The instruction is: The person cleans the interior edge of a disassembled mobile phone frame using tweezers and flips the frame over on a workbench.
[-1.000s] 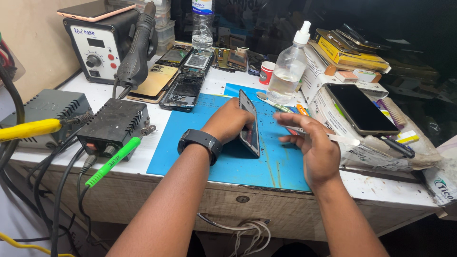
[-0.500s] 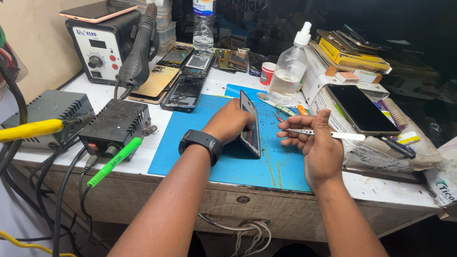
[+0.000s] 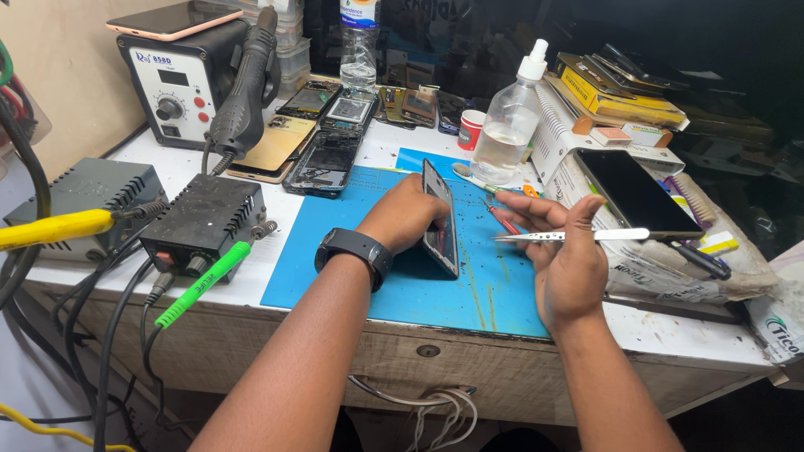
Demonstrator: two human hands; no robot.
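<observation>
Head view: one phone (image 3: 439, 219), one tweezers (image 3: 578, 236).

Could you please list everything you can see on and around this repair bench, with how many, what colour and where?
Phone: one, dark, on edge on the mat, in the left grip.
Tweezers: one, silver, in the right grip.
Mat: one, blue, bench centre.
Hot-air station: one, white-faced, rear left, a pink-edged phone on top.
Power boxes: two, black and grey, left.
Opened phones: several, dark and gold, behind the mat.
Squeeze bottle: one, clear, rear centre.
Water bottle: one, clear, rear.
Small cup: one, red and white, beside the squeeze bottle.
Black phone: one, on papers at right.
Left hand: wears a black wristwatch.
Right hand: bare.
</observation>
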